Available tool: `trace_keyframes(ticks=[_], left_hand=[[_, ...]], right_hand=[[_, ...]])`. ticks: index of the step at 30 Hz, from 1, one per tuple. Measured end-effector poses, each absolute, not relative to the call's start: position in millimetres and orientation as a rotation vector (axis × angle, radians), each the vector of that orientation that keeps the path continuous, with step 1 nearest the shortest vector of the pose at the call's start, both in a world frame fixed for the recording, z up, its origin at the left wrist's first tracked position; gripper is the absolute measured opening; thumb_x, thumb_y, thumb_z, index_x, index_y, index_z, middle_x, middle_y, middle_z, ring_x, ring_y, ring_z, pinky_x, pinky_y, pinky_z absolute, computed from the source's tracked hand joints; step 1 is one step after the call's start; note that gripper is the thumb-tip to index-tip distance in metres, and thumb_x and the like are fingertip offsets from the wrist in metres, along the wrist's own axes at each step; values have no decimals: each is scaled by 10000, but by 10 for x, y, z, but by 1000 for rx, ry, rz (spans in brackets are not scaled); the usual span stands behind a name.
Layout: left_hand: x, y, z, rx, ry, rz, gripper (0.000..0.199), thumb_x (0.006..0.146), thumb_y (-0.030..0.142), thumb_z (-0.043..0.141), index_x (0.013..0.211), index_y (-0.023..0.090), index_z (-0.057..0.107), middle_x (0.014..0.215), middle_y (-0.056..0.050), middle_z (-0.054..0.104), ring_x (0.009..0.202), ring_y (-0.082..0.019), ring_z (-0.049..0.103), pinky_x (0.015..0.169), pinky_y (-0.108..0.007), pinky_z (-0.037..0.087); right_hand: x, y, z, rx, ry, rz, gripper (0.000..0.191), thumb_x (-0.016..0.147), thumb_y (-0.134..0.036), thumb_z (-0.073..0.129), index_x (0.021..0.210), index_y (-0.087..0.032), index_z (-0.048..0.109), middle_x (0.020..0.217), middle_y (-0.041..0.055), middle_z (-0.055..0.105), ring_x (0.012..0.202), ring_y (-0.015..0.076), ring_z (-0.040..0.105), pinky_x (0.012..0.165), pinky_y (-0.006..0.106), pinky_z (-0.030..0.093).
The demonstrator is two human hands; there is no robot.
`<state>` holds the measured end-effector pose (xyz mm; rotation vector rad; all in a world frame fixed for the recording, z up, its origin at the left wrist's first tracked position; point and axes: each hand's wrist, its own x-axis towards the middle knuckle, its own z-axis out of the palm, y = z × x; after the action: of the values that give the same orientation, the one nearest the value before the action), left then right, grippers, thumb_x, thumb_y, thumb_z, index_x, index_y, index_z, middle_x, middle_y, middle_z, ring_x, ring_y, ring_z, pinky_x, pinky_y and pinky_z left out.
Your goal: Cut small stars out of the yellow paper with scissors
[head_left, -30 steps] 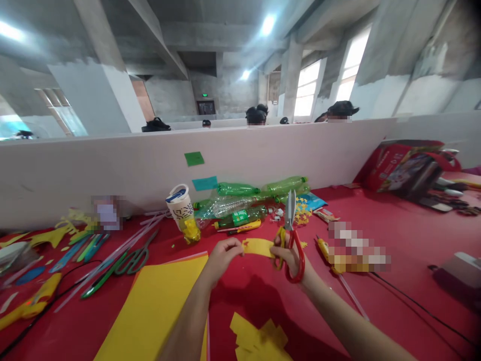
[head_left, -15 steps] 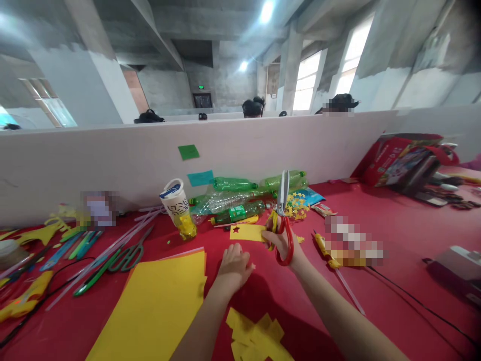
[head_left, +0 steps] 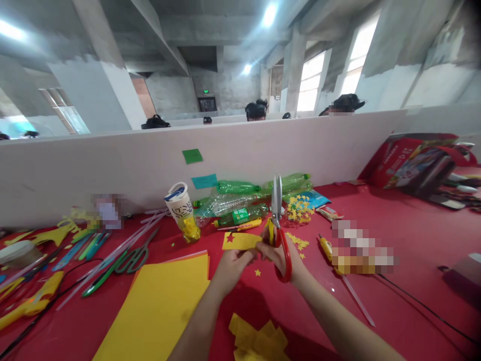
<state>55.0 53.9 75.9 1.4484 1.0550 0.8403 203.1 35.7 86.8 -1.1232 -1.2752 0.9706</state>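
Right hand (head_left: pixel 270 252) held scissors (head_left: pixel 277 201) and pinched the yellow strip (head_left: pixel 244 241) at its right end; its length ran leftward, just beyond the left hand (head_left: pixel 232 268), whose grip was unclear

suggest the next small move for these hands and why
I'd probably have the left hand take the yellow strip: it is close by the strip's lower edge, while the right hand holds the scissors. Beside the star-shaped hole, the strip shows plain paper that may suit a cut.
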Motion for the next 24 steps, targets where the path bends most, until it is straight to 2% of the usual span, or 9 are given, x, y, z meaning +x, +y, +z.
trace_keyframes(ticks=[4,6,10,16,21,24], left_hand=[[495,551,838,1401,990,842,180,708,262,580,570,151,609,538,8,577,563,-134,513,583,-243,405],[483,553,873,1392,995,885,196,717,277,582,572,147,608,533,6,575,551,-130,508,570,-238,400],[488,553,921,1375,999,1042,224,728,326,615,624,128,635,560,-8,600,552,-132,511,565,-236,400],[453,508,1004,1280,883,1101,158,726,273,625,785,140,687,691,-8,670,650,-145,562,633,-231,429],[404,441,1031,1331,832,806,178,742,216,583,849,139,701,698,-10,675,648,-153,578,597,-232,432],[442,414,1045,1336,800,782,186,767,245,589,883,139,688,743,-16,676,686,-155,588,622,-234,449]], right_hand=[[2031,323,858,-1135,-1311,942,165,697,-201,589,734,-214,428,582,-71,472,483,117,506,481,239,390],[2013,311,855,-1142,-1312,943,162,705,-209,582,736,-215,423,579,-73,467,472,114,499,470,235,393],[1960,280,873,-1166,-1313,925,173,692,-199,587,745,-217,423,593,-71,486,484,116,504,477,235,406],[1961,227,935,-1170,-1363,982,191,708,-208,619,710,-216,428,527,-82,473,463,121,514,458,229,404],[1982,226,933,-1025,-1261,1090,221,729,-278,643,751,-210,434,570,-79,493,421,90,476,420,211,367],[1958,240,897,-950,-1155,1153,242,716,-264,645,785,-218,417,565,-98,454,392,78,442,399,203,351]])
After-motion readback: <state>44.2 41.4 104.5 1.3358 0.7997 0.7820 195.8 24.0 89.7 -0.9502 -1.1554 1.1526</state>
